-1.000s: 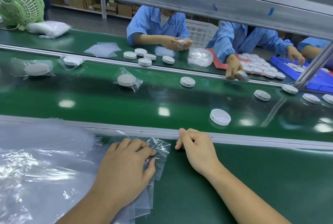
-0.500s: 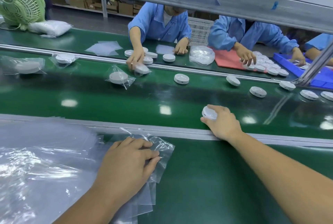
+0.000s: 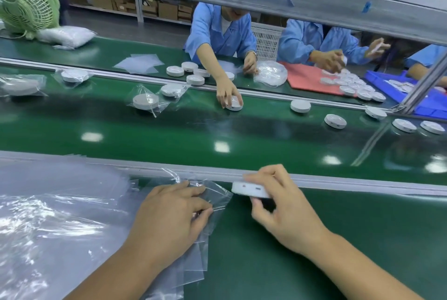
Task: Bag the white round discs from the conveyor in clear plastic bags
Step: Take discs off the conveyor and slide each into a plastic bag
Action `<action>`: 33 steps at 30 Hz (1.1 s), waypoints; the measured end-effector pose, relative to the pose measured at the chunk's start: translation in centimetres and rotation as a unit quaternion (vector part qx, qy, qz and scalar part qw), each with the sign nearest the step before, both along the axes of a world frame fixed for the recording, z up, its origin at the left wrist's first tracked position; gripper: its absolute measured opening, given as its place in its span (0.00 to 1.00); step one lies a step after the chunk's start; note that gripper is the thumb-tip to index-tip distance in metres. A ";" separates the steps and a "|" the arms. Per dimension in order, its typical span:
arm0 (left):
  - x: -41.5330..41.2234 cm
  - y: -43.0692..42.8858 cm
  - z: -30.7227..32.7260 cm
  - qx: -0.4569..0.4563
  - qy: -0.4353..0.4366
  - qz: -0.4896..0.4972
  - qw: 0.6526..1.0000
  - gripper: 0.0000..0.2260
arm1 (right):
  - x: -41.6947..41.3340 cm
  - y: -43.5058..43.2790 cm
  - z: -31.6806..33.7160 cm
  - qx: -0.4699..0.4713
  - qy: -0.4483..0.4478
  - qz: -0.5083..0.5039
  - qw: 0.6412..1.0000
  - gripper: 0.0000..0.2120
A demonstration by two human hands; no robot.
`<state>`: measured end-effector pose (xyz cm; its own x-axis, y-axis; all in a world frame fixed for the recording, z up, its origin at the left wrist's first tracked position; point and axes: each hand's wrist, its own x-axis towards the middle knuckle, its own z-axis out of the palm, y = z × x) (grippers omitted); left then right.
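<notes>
The right hand (image 3: 287,212) has its grip closed on 1 white disc (image 3: 251,189), just above the counter (image 3: 338,215). At the disc's 9 o'clock the left hand (image 3: 169,217) pinches the top clear bag (image 3: 219,199) by its edge. I'd open that mouth wider first, then slide the disc in flat toward 9 o'clock.

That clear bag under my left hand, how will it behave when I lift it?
Probably floppy: the clear bag is thin creased film under the left hand. Likely slippery, lying on other glossy bags. Probably light enough to flutter.
</notes>
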<state>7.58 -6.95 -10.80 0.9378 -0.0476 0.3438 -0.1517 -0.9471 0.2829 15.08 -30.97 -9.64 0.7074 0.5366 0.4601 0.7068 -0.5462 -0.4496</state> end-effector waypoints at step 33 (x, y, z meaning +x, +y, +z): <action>-1.5 -2.4 3.1 -0.445 0.007 -0.092 0.890 0.06 | -3.8 3.5 1.7 0.251 0.247 -0.009 0.936 0.07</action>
<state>6.12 -9.35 -7.73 0.9466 0.0843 0.3111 -0.2727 -0.3050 0.9125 11.27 -27.46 -7.95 0.9076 0.3261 0.2644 0.3365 -0.1886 -0.9226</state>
